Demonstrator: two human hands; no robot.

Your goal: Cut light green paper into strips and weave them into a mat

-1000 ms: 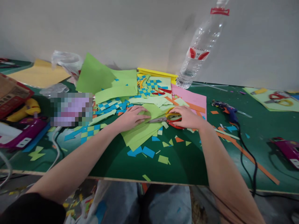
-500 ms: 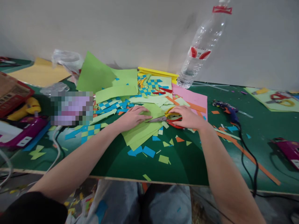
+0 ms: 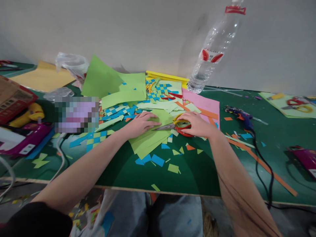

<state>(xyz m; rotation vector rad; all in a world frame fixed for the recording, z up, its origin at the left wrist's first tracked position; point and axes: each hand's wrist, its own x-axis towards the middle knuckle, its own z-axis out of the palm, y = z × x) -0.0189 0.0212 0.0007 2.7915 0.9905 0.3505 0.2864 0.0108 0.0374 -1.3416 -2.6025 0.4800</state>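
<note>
My left hand (image 3: 139, 124) lies flat, fingers stretched, on a stack of light green paper sheets (image 3: 148, 140) on the green table (image 3: 192, 168). My right hand (image 3: 196, 123) is closed over the red and yellow handles of a pair of scissors (image 3: 172, 126). The scissors lie on the paper, blades pointing left toward my left hand. Woven blue-and-green paper pieces (image 3: 118, 112) and small paper scraps (image 3: 158, 160) lie around both hands.
A clear plastic bottle (image 3: 213, 52) stands at the back by the wall. Pink paper (image 3: 204, 103) lies right of my hands. A glue gun (image 3: 240, 117) with a black cord, orange strips (image 3: 261, 164), a second pair of scissors (image 3: 295, 102) and purple devices (image 3: 304, 158) are about.
My right hand and the scissors have shifted slightly to the left. My left hand stays on the green paper.
</note>
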